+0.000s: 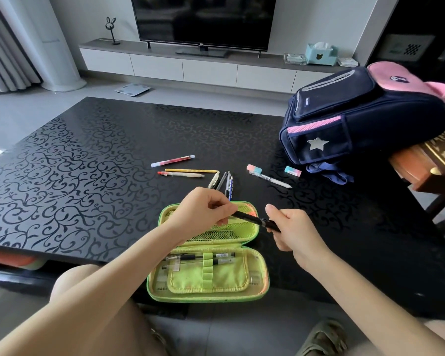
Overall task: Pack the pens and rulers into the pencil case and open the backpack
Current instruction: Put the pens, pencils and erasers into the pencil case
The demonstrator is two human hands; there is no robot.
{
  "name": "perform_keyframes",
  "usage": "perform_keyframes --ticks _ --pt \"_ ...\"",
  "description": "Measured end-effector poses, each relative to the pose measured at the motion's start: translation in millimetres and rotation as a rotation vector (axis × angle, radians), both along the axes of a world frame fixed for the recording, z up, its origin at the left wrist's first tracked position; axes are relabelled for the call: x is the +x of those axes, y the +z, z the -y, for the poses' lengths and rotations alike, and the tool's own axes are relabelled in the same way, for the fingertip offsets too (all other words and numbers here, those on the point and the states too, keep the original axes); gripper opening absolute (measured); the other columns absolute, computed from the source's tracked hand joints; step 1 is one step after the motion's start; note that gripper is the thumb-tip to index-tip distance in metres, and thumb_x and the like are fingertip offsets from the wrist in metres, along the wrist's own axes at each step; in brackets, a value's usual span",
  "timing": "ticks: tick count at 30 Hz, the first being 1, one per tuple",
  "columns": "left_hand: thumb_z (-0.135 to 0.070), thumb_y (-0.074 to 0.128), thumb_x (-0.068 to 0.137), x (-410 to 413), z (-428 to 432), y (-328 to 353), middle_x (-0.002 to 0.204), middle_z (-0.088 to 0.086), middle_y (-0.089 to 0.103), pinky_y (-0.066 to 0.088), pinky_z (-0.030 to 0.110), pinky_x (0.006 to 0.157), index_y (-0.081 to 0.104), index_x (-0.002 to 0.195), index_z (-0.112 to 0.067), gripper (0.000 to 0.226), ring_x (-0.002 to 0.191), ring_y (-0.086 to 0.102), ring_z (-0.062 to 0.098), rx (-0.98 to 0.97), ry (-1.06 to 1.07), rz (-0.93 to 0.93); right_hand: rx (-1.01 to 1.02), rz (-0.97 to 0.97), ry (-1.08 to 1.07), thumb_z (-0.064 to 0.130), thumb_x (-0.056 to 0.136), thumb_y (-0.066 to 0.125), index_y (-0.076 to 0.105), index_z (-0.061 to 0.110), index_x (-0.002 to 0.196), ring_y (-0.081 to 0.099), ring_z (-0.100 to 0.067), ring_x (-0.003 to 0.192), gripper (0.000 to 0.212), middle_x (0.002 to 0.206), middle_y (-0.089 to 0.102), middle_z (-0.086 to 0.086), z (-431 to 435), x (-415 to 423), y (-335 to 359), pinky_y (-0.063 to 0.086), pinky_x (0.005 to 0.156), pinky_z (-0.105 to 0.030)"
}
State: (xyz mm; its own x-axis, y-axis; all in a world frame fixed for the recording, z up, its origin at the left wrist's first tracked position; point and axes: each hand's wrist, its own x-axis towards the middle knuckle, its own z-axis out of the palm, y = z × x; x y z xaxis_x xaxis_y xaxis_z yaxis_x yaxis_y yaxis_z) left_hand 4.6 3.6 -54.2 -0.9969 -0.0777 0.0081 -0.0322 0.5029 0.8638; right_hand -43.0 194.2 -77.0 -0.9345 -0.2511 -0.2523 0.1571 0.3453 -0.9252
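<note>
1. Left hand (pixel 206 211) pinches one end of the black pen (pixel 252 219) and the right hand (pixel 292 228) curls round the other end, so both are clamped on it just above the open pencil case (pixel 154 289)
2. This pen looks light, stiff and smooth. It would likely slip in a loose pinch, so mid-barrel is the best hold for sliding it under the elastic strap (pixel 208 268)
3. At 12 o'clock from the case, loose pens (pixel 222 181) lie on the surface (pixel 88 163)
4. At 2 o'clock lies the backpack (pixel 365 111), apparently zipped, soft and bulky. It probably needs steadying while the zip is pulled
</note>
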Motion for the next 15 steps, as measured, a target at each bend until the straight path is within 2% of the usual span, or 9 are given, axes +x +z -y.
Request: perform_keyframes --ticks 3,5,7,11,15 --pt "-0.023 0.065 0.084 3.6 0.3 4.3 0.067 0.006 0.071 0.053 0.024 0.064 0.072 0.078 -0.01 0.016 0.057 0.062 0.01 -0.102 -0.027 -0.076 -0.18 0.491 0.021 0.027 0.094 0.052 0.041 0.007 0.064 0.018 -0.01 0.031 0.038 0.038 0.023 0.003 1.0 5.2 -5.2 0.016 0.033 -0.02" --pt "-0.022 0.067 0.082 4.5 1.3 5.9 0.067 0.005 0.071 0.054 0.024 0.063 0.072 0.079 -0.01 0.013 0.057 0.062 0.009 -0.116 -0.051 -0.077 -0.29 0.722 0.011 0.027 0.095 0.051 0.041 0.01 0.064 0.02 -0.007 0.028 0.036 0.037 0.025 0.004 2.2 9.0 -9.1 0.017 0.029 -0.018" --pt "-0.023 0.071 0.079 4.2 3.9 5.3 0.069 0.005 0.072 0.055 0.025 0.064 0.068 0.085 -0.01 0.015 0.057 0.064 0.012 -0.004 -0.011 -0.055 -0.37 0.784 -0.021 0.027 0.096 0.049 0.042 0.011 0.064 0.021 -0.007 0.027 0.036 0.036 0.026 0.005 5.6 11.2 -12.2 0.016 0.029 -0.017" --pt "-0.035 0.073 0.065 10.4 9.4 -8.6 0.085 0.011 0.074 0.057 0.027 0.071 0.062 0.107 -0.007 0.051 0.078 0.071 0.021 0.438 0.115 0.045 -0.469 0.765 -0.071 0.03 0.098 0.043 0.041 0.011 0.061 0.021 -0.007 0.026 0.042 0.035 0.026 0.004 18.2 16.2 -13.4 0.015 0.028 -0.016" --pt "-0.035 0.063 0.076 22.6 4.9 -26.1 0.108 0.007 0.07 0.052 0.027 0.081 0.064 0.113 -0.011 0.044 0.101 0.066 0.019 0.673 0.066 0.072 -0.507 0.787 -0.074 0.031 0.097 0.044 0.041 0.01 0.062 0.02 -0.007 0.025 0.041 0.034 0.025 0.004 27.6 23.7 -16.9 0.015 0.026 -0.015"
